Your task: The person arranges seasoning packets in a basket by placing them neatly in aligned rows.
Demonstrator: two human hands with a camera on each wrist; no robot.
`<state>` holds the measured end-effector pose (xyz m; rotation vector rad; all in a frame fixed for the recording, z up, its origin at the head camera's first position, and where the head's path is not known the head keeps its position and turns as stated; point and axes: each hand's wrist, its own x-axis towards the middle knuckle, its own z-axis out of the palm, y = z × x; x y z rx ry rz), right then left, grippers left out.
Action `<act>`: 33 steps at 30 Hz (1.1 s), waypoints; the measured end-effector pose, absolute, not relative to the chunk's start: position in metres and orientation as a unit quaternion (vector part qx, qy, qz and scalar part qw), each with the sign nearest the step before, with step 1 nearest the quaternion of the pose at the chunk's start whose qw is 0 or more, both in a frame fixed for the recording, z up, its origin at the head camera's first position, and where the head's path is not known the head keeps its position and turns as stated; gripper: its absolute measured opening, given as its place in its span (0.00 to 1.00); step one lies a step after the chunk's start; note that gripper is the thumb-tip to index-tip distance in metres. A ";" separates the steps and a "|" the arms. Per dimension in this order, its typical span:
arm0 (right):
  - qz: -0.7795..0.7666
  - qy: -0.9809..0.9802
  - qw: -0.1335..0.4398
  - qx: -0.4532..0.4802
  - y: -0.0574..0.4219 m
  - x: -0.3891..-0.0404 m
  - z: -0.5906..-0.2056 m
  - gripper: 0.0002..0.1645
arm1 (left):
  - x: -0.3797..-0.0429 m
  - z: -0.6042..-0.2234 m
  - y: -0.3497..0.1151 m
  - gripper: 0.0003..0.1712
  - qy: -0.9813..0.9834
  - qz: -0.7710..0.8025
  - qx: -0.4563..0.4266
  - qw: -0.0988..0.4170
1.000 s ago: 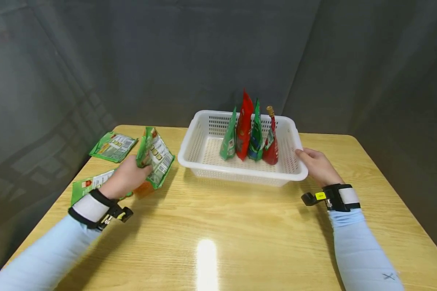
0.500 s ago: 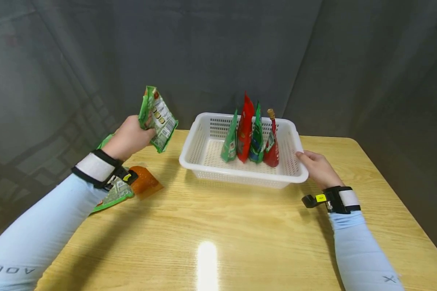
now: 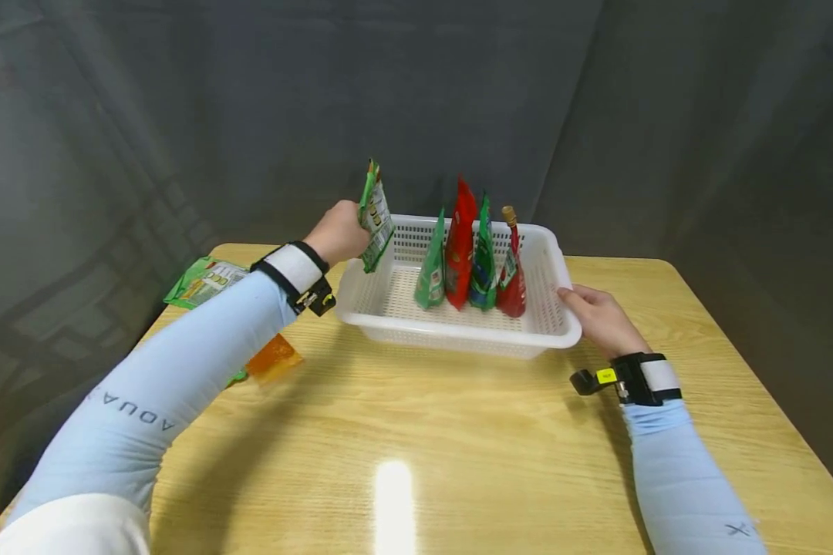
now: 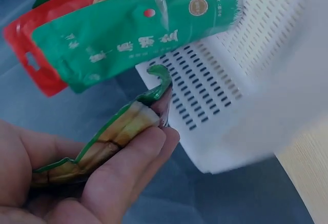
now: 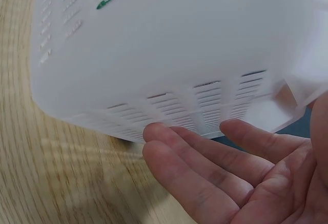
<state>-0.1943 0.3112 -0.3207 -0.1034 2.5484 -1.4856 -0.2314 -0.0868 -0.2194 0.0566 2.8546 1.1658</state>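
Observation:
My left hand (image 3: pixel 342 233) grips a green snack packet (image 3: pixel 376 220) above the left end of a white plastic basket (image 3: pixel 451 335). In the left wrist view the fingers and thumb pinch the crumpled packet (image 4: pixel 120 137) from both sides. Upright in the basket stand a pale green pouch (image 3: pixel 430 274), a red pouch (image 3: pixel 461 254), a darker green pouch (image 3: pixel 483 270) and a red bottle-shaped pack (image 3: pixel 512 289) with a cork-like top. At the basket's right rim, my right hand (image 3: pixel 605 317) holds on, its thumb over the edge and fingers (image 5: pixel 200 167) along the outside wall.
On the wooden table (image 3: pixel 500 447), another green packet (image 3: pixel 208 281) lies at the left. An orange packet (image 3: pixel 274 358) lies closer, partly behind the left sleeve (image 3: pixel 180 370). A green edge shows beside it. Dark cloth (image 3: pixel 403 92) hangs behind the table.
My left hand has lifted the green snack packet off the left side and carried it right, over the basket's left end. The right hand stays on the rim; the basket hardly moves.

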 end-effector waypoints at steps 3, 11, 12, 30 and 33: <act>-0.504 0.858 0.096 -0.035 0.308 -0.194 -0.321 0.44 | -0.239 -0.222 -0.079 0.14 0.934 0.353 0.019 0.041; -0.514 0.851 0.106 -0.037 0.300 -0.191 -0.321 0.42 | -0.253 -0.235 -0.064 0.19 0.953 0.295 0.018 0.072; -0.512 0.851 0.107 -0.036 0.300 -0.191 -0.320 0.42 | -0.255 -0.237 -0.062 0.19 0.953 0.293 0.017 0.074; -0.508 0.854 0.109 -0.030 0.300 -0.186 -0.316 0.42 | -0.270 -0.262 -0.029 0.14 0.969 0.169 0.056 0.174; -0.507 0.854 0.109 -0.028 0.300 -0.185 -0.317 0.42 | -0.273 -0.266 -0.025 0.11 0.962 0.171 0.047 0.208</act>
